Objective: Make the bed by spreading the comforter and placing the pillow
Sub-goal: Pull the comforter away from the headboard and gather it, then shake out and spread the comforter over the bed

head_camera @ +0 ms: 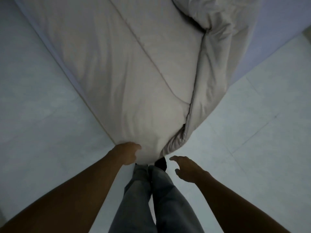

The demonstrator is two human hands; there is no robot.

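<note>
You're standing at the corner of the bed (277, 22), looking straight down, and the comforter (126, 73) runs away from you across the mattress, flat over most of its width but with the right side folded back on itself in a thick rumpled roll (217, 64) that trails down to the corner by your feet. Your left hand (128, 155) is on the near corner of the comforter, fingers curled into the cloth; it looks like a pinch on the fabric, though the fingertips are buried so you can't be sure how much is gathered. Your right hand (186, 169) is off the cloth, spread and loose, hovering just beside the drooping folded edge (176, 142) without touching it. This stuff reads as soft and puffy, light for its bulk, with no stiffness at all, so it'll sag and follow wherever you pull, and a one-point tug will just drag a ridge through it. Best bet, by the look of it, is to take that folded hem low down with the right hand, near where the roll ends, then flip it outward over the bed's right edge while the left keeps its corner anchored. Watch the long seam (146, 52) running up the middle; it'll tell you if the spread goes crooked. The floor (252, 123) is close under that hanging edge. No pillow in view from here.
</note>
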